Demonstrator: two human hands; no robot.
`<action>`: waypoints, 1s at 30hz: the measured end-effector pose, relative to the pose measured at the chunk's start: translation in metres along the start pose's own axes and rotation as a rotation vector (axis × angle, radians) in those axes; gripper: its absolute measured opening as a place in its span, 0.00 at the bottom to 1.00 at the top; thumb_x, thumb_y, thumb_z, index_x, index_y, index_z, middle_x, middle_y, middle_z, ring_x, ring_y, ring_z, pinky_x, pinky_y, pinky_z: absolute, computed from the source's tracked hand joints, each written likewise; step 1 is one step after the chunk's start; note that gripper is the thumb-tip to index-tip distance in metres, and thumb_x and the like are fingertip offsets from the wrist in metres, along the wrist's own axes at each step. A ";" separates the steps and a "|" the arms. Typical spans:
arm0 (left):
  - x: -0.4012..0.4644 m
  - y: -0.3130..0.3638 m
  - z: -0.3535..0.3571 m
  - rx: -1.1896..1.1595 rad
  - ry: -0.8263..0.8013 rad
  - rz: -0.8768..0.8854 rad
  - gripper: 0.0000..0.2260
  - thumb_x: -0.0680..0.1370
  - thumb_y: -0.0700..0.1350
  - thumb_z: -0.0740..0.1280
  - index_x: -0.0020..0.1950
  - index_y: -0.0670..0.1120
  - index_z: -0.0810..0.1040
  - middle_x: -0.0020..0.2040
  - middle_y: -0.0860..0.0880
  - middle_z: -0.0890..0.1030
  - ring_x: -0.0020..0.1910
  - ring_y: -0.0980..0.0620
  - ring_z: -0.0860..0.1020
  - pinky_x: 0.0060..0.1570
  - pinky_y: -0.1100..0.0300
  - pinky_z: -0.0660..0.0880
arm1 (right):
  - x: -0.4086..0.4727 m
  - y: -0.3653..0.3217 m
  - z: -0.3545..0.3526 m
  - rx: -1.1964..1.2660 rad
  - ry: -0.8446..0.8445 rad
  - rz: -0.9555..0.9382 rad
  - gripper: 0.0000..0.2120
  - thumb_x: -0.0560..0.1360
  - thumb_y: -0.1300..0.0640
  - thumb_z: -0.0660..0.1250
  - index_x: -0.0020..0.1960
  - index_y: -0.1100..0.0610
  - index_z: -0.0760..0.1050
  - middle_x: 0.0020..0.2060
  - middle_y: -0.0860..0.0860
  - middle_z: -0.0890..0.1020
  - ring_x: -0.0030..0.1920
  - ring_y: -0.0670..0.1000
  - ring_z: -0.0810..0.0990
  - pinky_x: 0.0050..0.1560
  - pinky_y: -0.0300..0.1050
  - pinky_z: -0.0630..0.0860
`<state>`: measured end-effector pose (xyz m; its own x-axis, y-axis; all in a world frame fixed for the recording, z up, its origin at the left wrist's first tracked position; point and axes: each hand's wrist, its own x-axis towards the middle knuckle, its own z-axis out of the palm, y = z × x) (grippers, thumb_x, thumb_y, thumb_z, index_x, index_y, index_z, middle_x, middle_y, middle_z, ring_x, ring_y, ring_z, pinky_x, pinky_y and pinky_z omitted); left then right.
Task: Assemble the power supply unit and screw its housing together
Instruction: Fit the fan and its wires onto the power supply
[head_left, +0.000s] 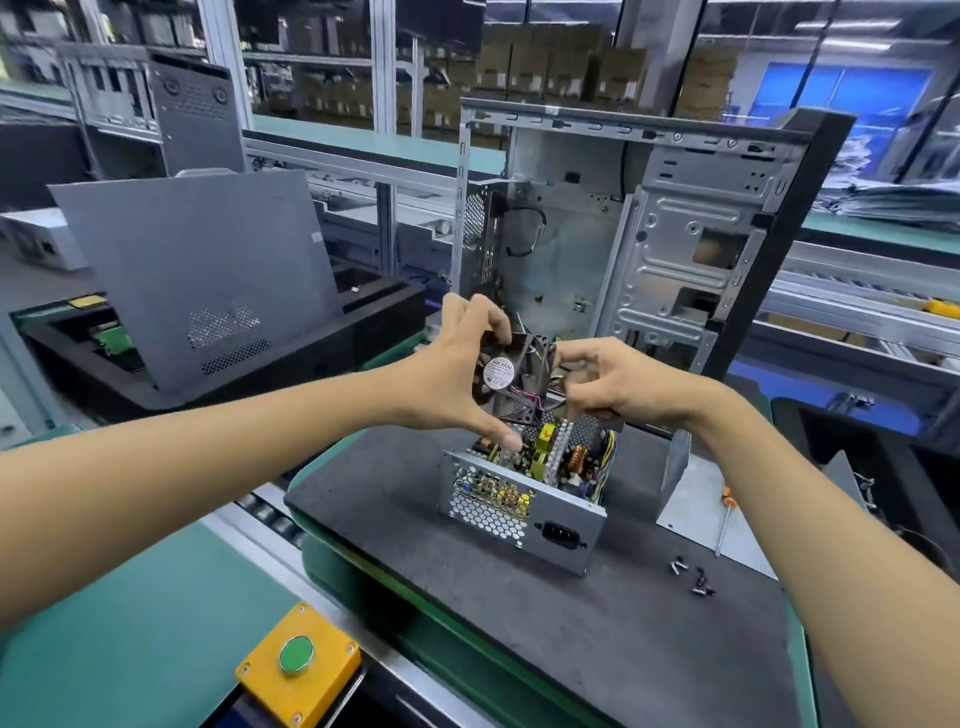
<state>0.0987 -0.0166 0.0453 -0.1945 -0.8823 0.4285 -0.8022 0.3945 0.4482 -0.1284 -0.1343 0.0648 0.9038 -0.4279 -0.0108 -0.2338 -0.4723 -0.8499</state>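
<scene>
On the dark mat (415, 519) of the bench, the power supply unit (524, 493) sits with its top open, so the circuit board, coils and yellow parts inside show plainly; the task looks to be at an early-to-middle stage. Its cooling fan (511, 379) is not yet seated: it hangs in the air just above the open housing, tilted, with thin wires running from it down toward the board. Both hands hold it. The left hand (457, 374) grips the fan's left edge, fingers curled over the top corner and thumb reaching down below the frame, close to the board. The right hand (608, 384) pinches the fan's right side with curled fingers; whether it also holds the wires I cannot tell. The fan thus lies between the two hands, touching both, and directly over the unit rather than inside it. Still to do, as far as I can judge: fit the fan in its place, close the housing and drive the screws. What seems to be the cover panel (685, 483) stands off to the right of the unit, apart from it. A screwdriver (724, 519) lies by that panel, untouched, and a few loose screws (693, 574) rest on the mat near its tip. An open computer case (623, 234) stands behind the hands, and a yellow box with a green button (297, 657) sits at the near edge of the bench.
</scene>
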 end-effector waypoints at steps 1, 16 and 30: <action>0.000 0.000 -0.002 -0.052 -0.035 0.005 0.44 0.59 0.63 0.83 0.63 0.56 0.59 0.59 0.57 0.59 0.64 0.61 0.64 0.65 0.70 0.66 | 0.000 0.000 0.000 -0.008 0.008 -0.002 0.19 0.71 0.65 0.64 0.56 0.47 0.82 0.31 0.67 0.69 0.27 0.51 0.61 0.26 0.41 0.59; -0.009 -0.001 0.003 -0.325 -0.526 -0.032 0.10 0.80 0.43 0.73 0.61 0.48 0.78 0.54 0.53 0.82 0.53 0.56 0.81 0.54 0.66 0.75 | -0.011 0.009 0.013 -0.016 -0.327 0.222 0.14 0.77 0.73 0.62 0.56 0.57 0.70 0.39 0.64 0.75 0.40 0.60 0.70 0.30 0.43 0.65; 0.024 0.002 -0.007 -0.289 -0.752 -0.025 0.11 0.80 0.40 0.73 0.62 0.47 0.82 0.44 0.45 0.84 0.42 0.53 0.80 0.46 0.57 0.77 | -0.015 0.011 0.015 -0.085 -0.269 0.149 0.09 0.73 0.71 0.62 0.37 0.60 0.69 0.34 0.62 0.84 0.34 0.61 0.82 0.30 0.41 0.76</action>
<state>0.0958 -0.0355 0.0622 -0.5888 -0.7877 -0.1813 -0.6536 0.3320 0.6801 -0.1388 -0.1213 0.0474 0.9170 -0.2833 -0.2808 -0.3898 -0.4872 -0.7814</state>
